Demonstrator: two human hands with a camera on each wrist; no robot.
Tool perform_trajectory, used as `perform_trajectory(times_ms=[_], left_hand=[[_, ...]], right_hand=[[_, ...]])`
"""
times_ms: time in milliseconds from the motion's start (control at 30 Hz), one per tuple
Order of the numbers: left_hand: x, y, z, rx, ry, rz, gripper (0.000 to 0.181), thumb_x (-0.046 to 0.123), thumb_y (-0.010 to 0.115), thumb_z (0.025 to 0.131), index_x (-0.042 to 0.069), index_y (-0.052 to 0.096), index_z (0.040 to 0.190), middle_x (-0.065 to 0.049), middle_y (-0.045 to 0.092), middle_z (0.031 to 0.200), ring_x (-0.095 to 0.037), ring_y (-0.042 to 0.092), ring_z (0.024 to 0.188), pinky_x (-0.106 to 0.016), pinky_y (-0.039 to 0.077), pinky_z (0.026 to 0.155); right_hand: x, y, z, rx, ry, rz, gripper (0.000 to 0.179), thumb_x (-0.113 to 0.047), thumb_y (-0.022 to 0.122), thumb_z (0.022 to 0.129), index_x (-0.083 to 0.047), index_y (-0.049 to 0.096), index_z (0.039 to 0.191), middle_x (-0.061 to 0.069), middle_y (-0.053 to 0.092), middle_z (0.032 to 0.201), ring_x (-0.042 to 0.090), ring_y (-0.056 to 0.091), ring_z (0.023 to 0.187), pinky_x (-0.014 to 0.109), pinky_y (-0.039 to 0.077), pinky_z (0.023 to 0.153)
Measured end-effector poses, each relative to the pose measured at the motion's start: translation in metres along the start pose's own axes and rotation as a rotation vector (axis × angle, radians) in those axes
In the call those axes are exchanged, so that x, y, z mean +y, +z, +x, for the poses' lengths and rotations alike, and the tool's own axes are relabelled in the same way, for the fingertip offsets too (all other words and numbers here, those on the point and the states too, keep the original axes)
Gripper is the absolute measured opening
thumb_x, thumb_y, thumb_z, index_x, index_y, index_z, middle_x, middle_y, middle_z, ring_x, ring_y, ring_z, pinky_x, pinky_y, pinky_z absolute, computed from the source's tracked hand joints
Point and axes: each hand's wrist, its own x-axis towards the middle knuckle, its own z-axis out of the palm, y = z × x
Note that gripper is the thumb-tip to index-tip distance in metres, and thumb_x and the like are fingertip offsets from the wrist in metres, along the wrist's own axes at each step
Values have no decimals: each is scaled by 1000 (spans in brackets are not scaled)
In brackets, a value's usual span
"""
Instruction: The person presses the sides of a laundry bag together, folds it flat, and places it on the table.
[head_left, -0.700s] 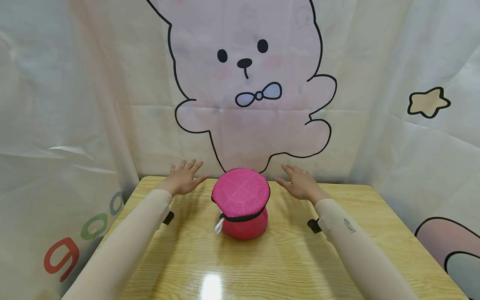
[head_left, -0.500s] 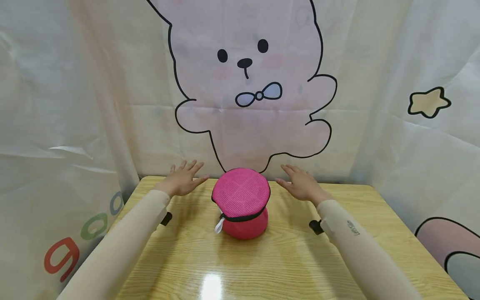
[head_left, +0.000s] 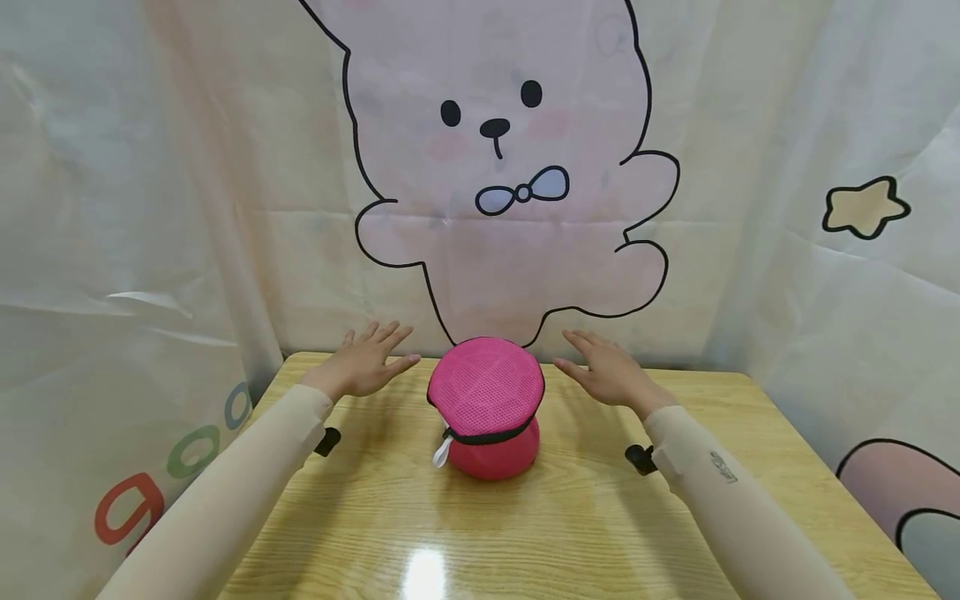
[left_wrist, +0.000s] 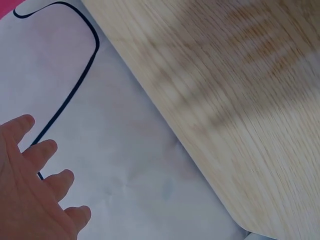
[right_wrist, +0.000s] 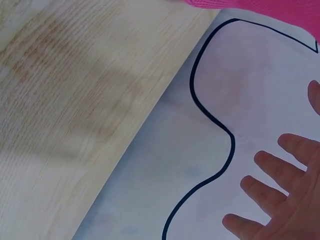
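The left hand (head_left: 358,367) and right hand (head_left: 609,373) are held with fingers spread, both apart from the pink mesh case (head_left: 487,387) (1 white zip pull (head_left: 442,453) attached) set between them on the worktop (head_left: 360,521).

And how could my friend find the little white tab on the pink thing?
On the wooden table, between the left hand and right hand, sits a round pink mesh thing. Follow its black edging to the near left side. The white tab dangles there, pale against the pink mesh and black edging.
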Motion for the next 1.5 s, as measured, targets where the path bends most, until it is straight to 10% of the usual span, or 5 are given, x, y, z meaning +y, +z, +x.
perform_trajectory(times_ms=[1500], left_hand=[[58,-1,-33,42,318,-52,71,57,50,105,25,29,165,-3,13,176,-40,6,162,-68,11,126]], right_hand=[[-55,-10,-22,61,-216,116,68,-45,59,105,-13,38,161,13,35,168,41,31,155,67,27,123]])
